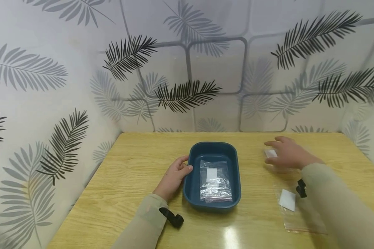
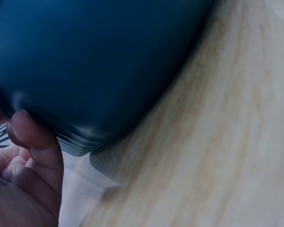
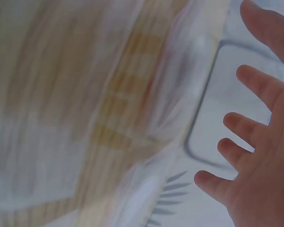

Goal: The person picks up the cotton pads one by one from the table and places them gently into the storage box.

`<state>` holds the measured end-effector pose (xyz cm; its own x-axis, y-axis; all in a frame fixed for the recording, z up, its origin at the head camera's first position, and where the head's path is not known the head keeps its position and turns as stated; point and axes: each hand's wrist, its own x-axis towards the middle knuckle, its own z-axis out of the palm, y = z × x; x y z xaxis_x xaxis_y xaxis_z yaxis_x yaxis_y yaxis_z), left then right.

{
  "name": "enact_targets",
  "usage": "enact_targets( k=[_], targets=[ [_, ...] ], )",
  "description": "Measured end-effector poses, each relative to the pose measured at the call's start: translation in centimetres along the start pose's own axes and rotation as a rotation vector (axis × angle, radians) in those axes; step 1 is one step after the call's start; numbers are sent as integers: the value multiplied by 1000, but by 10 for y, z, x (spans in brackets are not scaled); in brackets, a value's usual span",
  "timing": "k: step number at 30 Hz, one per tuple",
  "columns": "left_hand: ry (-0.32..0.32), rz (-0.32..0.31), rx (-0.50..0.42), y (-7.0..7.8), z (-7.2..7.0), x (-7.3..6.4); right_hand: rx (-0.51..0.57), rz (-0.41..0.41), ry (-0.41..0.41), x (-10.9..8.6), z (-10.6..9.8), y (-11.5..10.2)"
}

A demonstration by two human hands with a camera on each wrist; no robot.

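Note:
A dark blue plastic tub stands on the wooden table. My left hand grips its left wall, thumb over the rim and fingers outside; the left wrist view shows the thumb at the tub's edge. Inside lies a clear zip bag with a white label. My right hand is spread over the table's right side, fingers apart and holding nothing. Beneath it, partly hidden, is a clear bag with a white label. Nearer me, another clear zip bag with a white label lies partly under the right sleeve.
The wooden table meets a leaf-patterned wall at the back, and a similar wall runs along the left. Black straps sit around both wrists. The right wrist view is blurred over the bags.

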<state>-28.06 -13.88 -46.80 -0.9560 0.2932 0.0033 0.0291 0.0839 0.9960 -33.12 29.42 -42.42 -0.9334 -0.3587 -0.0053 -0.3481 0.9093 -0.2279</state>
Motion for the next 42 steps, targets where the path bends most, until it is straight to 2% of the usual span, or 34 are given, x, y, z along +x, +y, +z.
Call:
enact_targets(
  k=[9,19,32,42],
  targets=[
    [1,-1,-3,3,4,-3,7,90,-59,-5,7,27],
    [-1,2,6,4,4,-3,-37,119,-115,-9,11,27],
    [-3,2,-6,4,2,-4,-41,123,-55,-7,12,24],
    [5,-7,1,4,1,-3,-136,11,35,-4,9,13]
  ],
)
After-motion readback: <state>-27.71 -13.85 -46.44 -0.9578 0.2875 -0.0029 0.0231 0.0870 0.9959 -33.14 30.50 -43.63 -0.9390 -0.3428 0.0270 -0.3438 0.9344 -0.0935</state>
